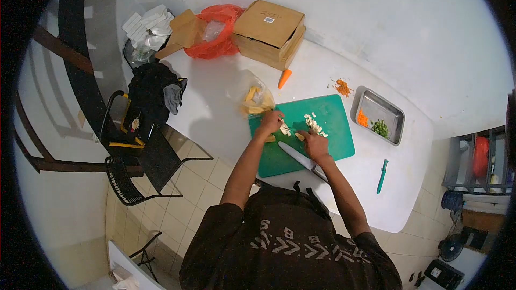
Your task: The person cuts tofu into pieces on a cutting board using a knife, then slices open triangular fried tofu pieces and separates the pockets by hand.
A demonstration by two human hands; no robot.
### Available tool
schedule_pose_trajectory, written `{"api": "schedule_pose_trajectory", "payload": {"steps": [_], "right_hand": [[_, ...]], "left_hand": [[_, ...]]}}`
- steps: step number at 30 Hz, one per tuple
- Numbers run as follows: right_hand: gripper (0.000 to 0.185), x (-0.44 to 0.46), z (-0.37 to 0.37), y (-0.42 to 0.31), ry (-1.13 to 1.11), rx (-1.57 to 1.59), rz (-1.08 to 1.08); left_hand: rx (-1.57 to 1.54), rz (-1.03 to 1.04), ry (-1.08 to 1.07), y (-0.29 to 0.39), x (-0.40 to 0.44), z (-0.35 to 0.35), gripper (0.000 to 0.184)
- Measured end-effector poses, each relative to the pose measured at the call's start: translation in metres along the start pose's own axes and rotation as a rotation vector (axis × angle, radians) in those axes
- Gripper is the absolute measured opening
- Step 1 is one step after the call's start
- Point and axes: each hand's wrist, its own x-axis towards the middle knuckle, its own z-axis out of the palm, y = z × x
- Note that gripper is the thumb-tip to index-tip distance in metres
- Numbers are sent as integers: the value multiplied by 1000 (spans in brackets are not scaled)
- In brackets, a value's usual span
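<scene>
My left hand (271, 122) is over the left part of the green cutting board (336, 113), fingers closed; what they hold is hidden. Pale chopped bits (284, 128) lie beside its fingertips, and a yellowish piece (270, 138) rests below it. My right hand (316, 146) is closed at the fingertips on a small tan piece (299, 136) near the middle of the board. More white chopped bits (313, 123) lie just above that hand. A knife (294, 153) lies on the board below my hands, its handle partly under my right forearm.
A clear plastic bag (258, 96) with yellow pieces touches the board's upper left. Behind are a carrot (285, 78), orange peelings (342, 87), a cardboard box (269, 21) and a red bag (215, 43). To the right are a metal tray (391, 111) with chopped vegetables and a green-handled peeler (382, 177).
</scene>
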Motion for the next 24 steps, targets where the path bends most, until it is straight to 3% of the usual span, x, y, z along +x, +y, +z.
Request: {"api": "schedule_pose_trajectory", "payload": {"steps": [6,11,24], "right_hand": [[35,4,-9,2,13,-14,-26],[35,16,-3,-8,17,-52,-60],[34,24,-14,-16,-87,-287,-114]], "left_hand": [[59,31,-31,0,4,-6,20],[-169,-309,-178,15,4,-21,17],[-219,-327,-167,9,7,-10,9]]}}
